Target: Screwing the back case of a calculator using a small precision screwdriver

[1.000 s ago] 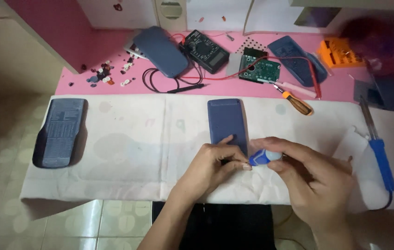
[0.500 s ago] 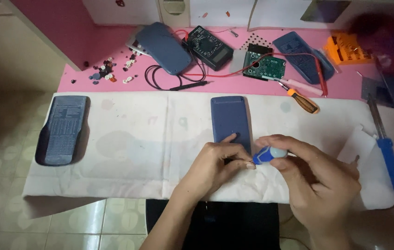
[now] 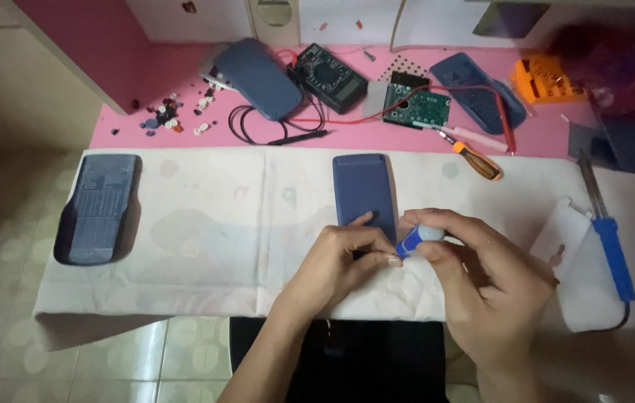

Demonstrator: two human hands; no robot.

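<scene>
Disassembly looks well advanced, judging by the spread on the counter (image 3: 146, 138): a green circuit board (image 3: 416, 106) lies bare near the back, a keypad shell (image 3: 474, 89) sits beside it, and small loose buttons (image 3: 172, 118) are scattered at the far left. A multimeter (image 3: 330, 76) with its leads, a screwdriver (image 3: 474, 158) and a soldering iron (image 3: 607, 227) are out on the surface. A dark cover (image 3: 99, 207) rests at the left end of the white cloth (image 3: 205, 231), well apart from the hands. Work in hand centres on the blue case (image 3: 363, 186), lying flat on the cloth, closed side up. Left hand (image 3: 340, 261) presses on its near end, fingers (image 3: 366, 219) curled down and touching it, holding nothing else. Right hand (image 3: 481, 276) has its fingers closed around a small blue-and-white tube (image 3: 416, 240), tip pointed toward the case's near edge, just beside the left thumb. Whether the tip touches the case cannot be told. My reading: the case is being treated at its lower edge; the board and keypad shell remain apart from it, so reassembly appears not yet done.
</scene>
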